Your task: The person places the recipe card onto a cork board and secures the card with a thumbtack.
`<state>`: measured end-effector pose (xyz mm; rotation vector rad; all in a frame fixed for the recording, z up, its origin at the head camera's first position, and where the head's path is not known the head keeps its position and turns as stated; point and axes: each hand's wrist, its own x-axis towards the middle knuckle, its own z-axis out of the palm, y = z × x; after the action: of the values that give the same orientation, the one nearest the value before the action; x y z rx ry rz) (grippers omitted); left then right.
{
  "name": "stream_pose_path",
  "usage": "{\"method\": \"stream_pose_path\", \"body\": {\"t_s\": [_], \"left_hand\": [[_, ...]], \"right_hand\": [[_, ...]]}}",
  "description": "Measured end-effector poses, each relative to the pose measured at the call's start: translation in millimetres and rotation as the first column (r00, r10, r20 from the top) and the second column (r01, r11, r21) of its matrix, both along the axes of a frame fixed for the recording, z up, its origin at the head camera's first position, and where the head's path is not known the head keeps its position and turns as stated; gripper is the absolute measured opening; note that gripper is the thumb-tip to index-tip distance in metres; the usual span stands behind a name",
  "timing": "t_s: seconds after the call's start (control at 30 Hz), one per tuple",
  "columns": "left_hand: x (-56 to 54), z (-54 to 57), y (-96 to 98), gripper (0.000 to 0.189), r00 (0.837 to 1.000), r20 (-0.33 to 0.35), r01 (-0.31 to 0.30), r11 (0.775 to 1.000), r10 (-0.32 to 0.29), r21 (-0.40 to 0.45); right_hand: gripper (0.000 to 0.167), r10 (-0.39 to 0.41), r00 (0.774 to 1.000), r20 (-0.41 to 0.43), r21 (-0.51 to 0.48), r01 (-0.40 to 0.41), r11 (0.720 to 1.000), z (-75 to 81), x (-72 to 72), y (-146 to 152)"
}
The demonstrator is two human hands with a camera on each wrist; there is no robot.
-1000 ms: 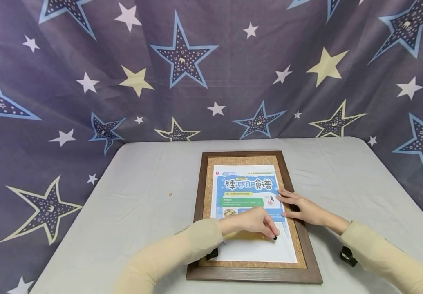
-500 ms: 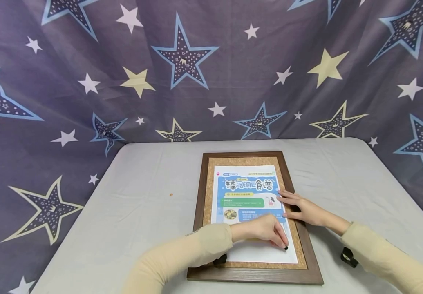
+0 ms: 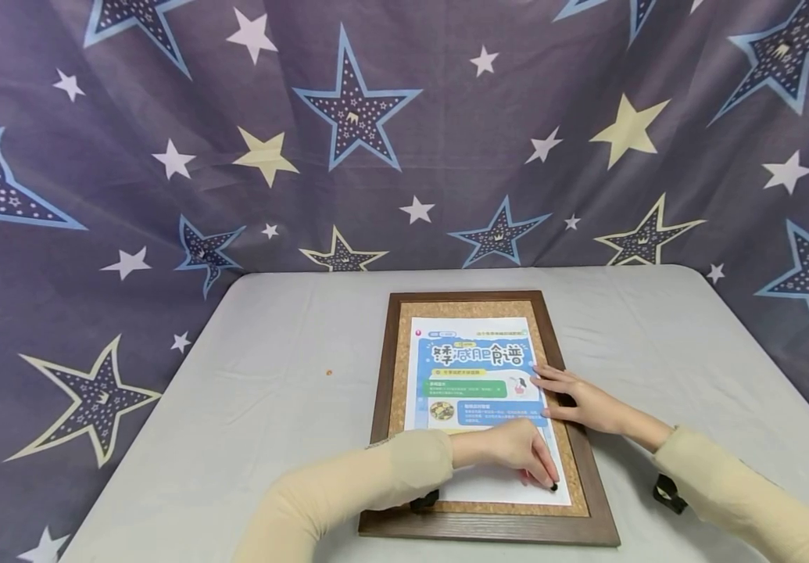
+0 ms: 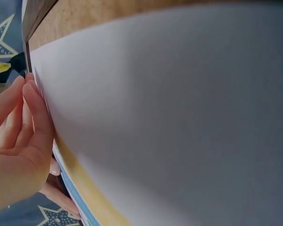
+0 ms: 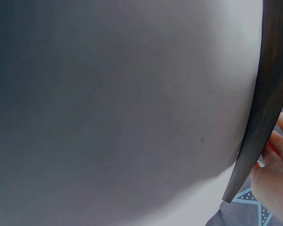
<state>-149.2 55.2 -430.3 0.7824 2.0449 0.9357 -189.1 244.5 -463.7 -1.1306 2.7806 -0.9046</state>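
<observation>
Head view — left hand (image 3: pixel 517 447) pinches small dark object (image 3: pixel 554 487) near five-o'clock corner of printed sheet (image 3: pixel 485 486), long axis twelve-to-six; right hand (image 3: pixel 582 400), fingers spread, rests at three-o'clock edge — left nearer corner.

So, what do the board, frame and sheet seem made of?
Board: likely cork, matte, from its speckled tan surface.
Frame: wood or imitation wood, dark and dull, with faint grain.
Sheet: probably matte paper, thin, flat and printed.
</observation>
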Motion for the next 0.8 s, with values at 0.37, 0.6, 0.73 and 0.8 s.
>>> {"method": "stream_pose_path", "body": {"t_s": [0.37, 0.6, 0.73, 0.8], "left_hand": [[2.4, 2.7, 2.8, 0.008, 0.997, -0.065, 0.034, 0.998, -0.037, -0.046], [4.2, 2.0, 4.1, 0.008, 0.998, -0.057, 0.017, 0.998, -0.02, -0.053], [4.3, 1.1, 4.3, 0.007, 0.997, -0.07, 0.017, 0.998, -0.022, -0.06], [4.3, 1.3, 4.5, 0.007, 0.996, -0.079, 0.023, 0.998, -0.028, -0.064]], "right_hand": [[0.052, -0.001, 1.0, 0.001, -0.006, 0.001, 1.0, -0.9, 0.2, 0.4], [0.051, 0.014, 1.0, 0.0, -0.028, -0.014, 1.0, -1.3, 0.2, -0.1], [0.051, 0.008, 1.0, 0.001, -0.021, -0.008, 1.0, -1.6, -0.4, -0.4], [0.051, 0.004, 1.0, 0.003, -0.015, -0.004, 1.0, -1.7, -0.8, -0.5]]}}
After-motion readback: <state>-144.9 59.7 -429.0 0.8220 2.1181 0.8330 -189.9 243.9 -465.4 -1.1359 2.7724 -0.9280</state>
